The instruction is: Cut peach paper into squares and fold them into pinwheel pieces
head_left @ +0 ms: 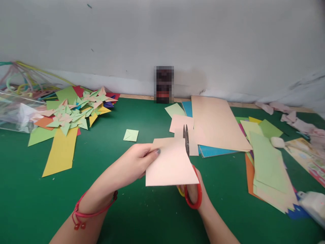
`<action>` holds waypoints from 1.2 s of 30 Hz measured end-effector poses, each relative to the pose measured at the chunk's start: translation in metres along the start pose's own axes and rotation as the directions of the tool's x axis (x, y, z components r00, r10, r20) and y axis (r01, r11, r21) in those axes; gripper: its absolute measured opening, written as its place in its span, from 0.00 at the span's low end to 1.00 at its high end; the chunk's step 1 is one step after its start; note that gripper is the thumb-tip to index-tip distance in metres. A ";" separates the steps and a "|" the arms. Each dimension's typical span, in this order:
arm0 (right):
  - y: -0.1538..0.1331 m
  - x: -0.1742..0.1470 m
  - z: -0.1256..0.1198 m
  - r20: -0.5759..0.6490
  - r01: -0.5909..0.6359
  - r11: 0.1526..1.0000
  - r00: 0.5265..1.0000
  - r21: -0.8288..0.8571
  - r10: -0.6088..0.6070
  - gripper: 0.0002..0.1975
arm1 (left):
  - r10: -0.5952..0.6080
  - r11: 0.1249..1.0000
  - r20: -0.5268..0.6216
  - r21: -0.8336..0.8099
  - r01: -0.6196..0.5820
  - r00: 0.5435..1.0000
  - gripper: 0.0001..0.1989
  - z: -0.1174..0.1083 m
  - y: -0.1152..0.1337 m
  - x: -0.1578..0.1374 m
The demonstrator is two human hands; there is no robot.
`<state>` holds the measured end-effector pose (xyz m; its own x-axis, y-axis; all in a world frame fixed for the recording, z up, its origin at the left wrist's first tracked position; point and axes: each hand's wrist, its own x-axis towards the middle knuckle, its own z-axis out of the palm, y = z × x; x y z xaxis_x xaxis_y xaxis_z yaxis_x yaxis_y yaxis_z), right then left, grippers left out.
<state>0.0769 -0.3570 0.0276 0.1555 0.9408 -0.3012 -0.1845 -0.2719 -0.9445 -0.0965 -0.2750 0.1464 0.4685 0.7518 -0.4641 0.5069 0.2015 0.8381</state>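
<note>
My left hand [137,162] pinches the left edge of a pale pink sheet of paper [170,166] held above the green table [142,217]. Red-handled scissors [193,193] are gripped in my right hand [196,193], which sits mostly hidden under the sheet. The blades [186,139] stick up at the sheet's right edge, slightly apart, along a cut line. A red cord bracelet circles my left wrist [86,210].
A heap of folded paper pinwheels [76,112] lies at the left over yellow and green strips. One small green folded square [131,135] sits alone. Stacks of coloured sheets [266,162] and a large pink sheet [215,122] lie at the right. A clear plastic box [15,112] stands far left.
</note>
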 end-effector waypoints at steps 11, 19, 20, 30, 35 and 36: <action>-0.022 0.010 -0.010 -0.141 -0.002 0.992 0.990 0.128 0.020 0.19 | 0.121 0.990 -0.195 0.095 -0.104 0.973 0.12 -0.001 -0.017 0.028; -0.031 0.008 -0.012 -0.228 0.124 0.980 0.970 0.155 -0.086 0.16 | 0.235 0.959 -0.274 -0.088 -0.268 0.932 0.15 0.046 -0.050 0.092; -0.031 0.008 -0.013 -0.230 0.131 0.980 0.969 0.149 -0.094 0.16 | 0.255 0.956 -0.256 -0.077 -0.282 0.933 0.15 0.055 -0.050 0.101; -0.026 0.012 -0.017 -0.210 0.071 0.985 0.977 0.154 -0.038 0.17 | 0.343 0.912 -0.437 0.368 -0.182 0.831 0.04 0.101 -0.036 0.129; -0.025 0.010 -0.015 -0.177 0.052 0.986 0.984 0.160 -0.023 0.17 | 0.404 0.843 -0.547 0.535 -0.066 0.733 0.18 0.100 -0.041 0.127; -0.024 0.010 -0.015 -0.180 0.049 0.986 0.983 0.160 -0.020 0.17 | 0.398 0.845 -0.555 0.532 -0.056 0.730 0.21 0.100 -0.041 0.128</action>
<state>0.0975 -0.3438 0.0455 0.3311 0.8942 -0.3012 -0.3291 -0.1897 -0.9250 0.0145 -0.2499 0.0237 0.1419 0.9778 0.1542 0.7872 -0.2059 0.5813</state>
